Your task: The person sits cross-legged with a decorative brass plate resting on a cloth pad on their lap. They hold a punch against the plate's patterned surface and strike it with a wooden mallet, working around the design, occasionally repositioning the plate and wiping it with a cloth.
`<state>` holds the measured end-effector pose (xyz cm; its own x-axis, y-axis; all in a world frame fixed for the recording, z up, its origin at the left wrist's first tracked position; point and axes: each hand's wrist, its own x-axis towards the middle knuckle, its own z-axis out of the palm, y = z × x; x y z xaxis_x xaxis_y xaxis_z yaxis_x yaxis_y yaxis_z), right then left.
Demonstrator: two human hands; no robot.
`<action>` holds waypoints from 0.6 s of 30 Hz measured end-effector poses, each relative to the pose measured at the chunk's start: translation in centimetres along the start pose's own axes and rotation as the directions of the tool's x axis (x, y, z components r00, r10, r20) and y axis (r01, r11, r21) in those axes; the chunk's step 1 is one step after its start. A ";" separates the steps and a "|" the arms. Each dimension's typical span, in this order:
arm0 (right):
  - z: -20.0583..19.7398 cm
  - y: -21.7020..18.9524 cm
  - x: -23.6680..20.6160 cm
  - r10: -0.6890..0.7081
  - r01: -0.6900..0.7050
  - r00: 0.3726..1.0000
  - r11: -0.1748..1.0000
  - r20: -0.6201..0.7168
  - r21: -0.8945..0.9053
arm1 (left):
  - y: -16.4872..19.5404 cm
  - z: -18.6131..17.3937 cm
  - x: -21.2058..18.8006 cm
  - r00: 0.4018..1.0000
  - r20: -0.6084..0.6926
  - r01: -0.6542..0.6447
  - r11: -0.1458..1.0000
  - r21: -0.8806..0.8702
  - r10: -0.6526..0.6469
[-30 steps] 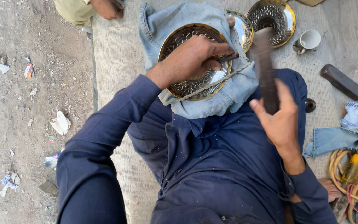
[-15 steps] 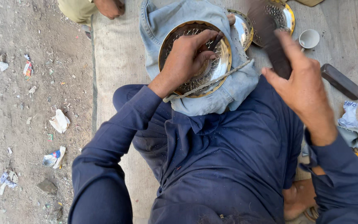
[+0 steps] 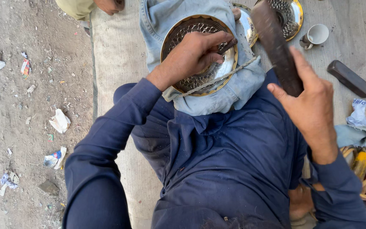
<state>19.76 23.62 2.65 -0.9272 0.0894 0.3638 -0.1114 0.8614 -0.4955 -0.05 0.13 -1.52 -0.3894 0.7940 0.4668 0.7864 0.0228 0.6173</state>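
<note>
Brass-rimmed round tray with a pierced pattern (image 3: 200, 59) lies on pale denim cloth (image 3: 234, 91) over the lap. Left hand (image 3: 191, 55) grips a thin dark punch (image 3: 227, 46) against it; right hand (image 3: 308, 97) clenches a dark wooden striker (image 3: 276, 42), raised. Pattern looks largely worked, apparently unfinished.

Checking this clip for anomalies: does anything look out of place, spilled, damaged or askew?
Nothing looks damaged. The brass plate sits flat on denim cloth, left hand holding a punch on it, right hand gripping a dark striker. Only oddity: paper litter scattered on the dirt beside the mat.
</note>
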 end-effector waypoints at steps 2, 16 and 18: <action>1.1 0.4 -1.4 0.083 -0.081 0.996 0.993 -0.019 0.088 | -0.1 0.0 0.1 0.998 0.009 -0.063 0.998 0.013 0.063; 4.8 -0.5 -7.3 0.245 -0.277 0.954 0.941 0.172 0.194 | -0.2 -0.2 2.6 0.965 0.255 -0.063 0.998 -0.017 0.065; 5.9 -1.3 -8.6 0.412 -0.391 0.907 0.741 0.090 0.547 | 0.0 -0.2 2.9 0.934 0.355 0.028 0.999 0.019 -0.033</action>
<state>25.78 18.79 -4.51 -0.9188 0.3909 0.0547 0.0842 0.3296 -0.9404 -1.31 2.34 -0.04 -0.2193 0.9569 0.1906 0.7843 0.0567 0.6178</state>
